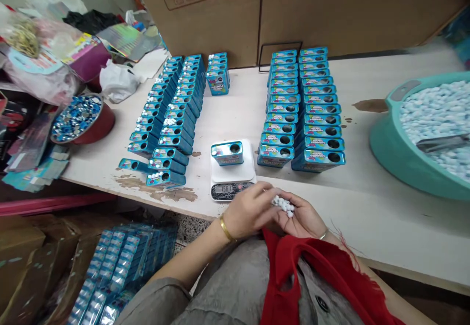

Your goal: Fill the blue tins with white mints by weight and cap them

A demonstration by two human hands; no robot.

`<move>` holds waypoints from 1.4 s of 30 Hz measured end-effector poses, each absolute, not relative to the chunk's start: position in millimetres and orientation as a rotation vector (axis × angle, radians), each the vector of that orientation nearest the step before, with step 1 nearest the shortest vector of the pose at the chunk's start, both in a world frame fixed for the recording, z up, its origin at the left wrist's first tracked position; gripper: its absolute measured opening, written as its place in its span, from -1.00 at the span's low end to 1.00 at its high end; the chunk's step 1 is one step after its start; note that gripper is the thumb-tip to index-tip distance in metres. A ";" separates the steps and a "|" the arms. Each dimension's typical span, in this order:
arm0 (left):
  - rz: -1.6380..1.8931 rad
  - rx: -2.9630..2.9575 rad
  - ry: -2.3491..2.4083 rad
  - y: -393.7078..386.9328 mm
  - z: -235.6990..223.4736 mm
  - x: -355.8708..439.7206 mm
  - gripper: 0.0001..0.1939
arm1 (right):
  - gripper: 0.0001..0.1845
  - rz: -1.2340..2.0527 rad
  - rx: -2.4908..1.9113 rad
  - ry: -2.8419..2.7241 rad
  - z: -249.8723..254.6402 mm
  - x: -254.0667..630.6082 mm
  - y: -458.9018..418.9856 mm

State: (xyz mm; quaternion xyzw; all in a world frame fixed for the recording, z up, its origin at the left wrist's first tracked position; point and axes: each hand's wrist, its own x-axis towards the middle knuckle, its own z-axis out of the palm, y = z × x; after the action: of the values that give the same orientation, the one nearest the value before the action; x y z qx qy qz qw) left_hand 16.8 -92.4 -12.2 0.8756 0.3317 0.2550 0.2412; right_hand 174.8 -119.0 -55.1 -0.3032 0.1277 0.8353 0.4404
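Observation:
My right hand [303, 217] is cupped around a small heap of white candies [283, 205]. Against that heap rests my left hand [251, 210], its fingers curled; what its fingertips pinch is hidden. Just ahead, a blue candy tin [228, 153] with a round dark opening stands on a white digital scale [235, 173], whose display appears to read 158.1. To the scale's right, two rows of blue tins [317, 157] stretch toward the back. More tins [171, 140] stand in rows on the left, several with white candies lying on their tops.
A teal tub [398, 153] full of pale candies, with a metal scoop [442, 142], stands at the right. A red bowl [105, 124] holds shiny blue and silver pieces at the left. Cardboard boxes [205, 26] line the back. Packed tins [121, 261] sit below the table edge.

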 end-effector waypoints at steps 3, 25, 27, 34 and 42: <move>1.177 2.308 1.308 -69.1 -7.2 -17.1 -0.49 | -0.79 2.089 -0.773 0.291 -45.2 166.7 -107.4; 0.817 3.290 0.881 -49.9 22.4 -42.7 -0.70 | -0.67 1.985 -0.675 0.362 -24.4 123.1 -62.1; 0.831 3.305 0.897 -50.2 23.0 -43.9 -0.71 | -0.72 2.010 -0.643 0.364 -25.7 123.0 -62.3; 0.759 3.141 1.016 -45.3 7.6 -50.9 -0.62 | -0.74 1.987 -0.650 0.445 -22.3 126.9 -61.1; 0.871 2.806 1.153 -39.6 -1.7 -53.6 -0.54 | -0.81 1.944 -0.681 0.463 -24.9 130.2 -63.1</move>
State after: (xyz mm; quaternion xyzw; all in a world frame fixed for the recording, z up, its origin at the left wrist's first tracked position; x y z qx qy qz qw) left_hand -53.6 -39.6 -1.7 0.8890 0.3653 0.2760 -0.0071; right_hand 130.2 -63.1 -24.9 -0.2807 0.1910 0.8011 0.4928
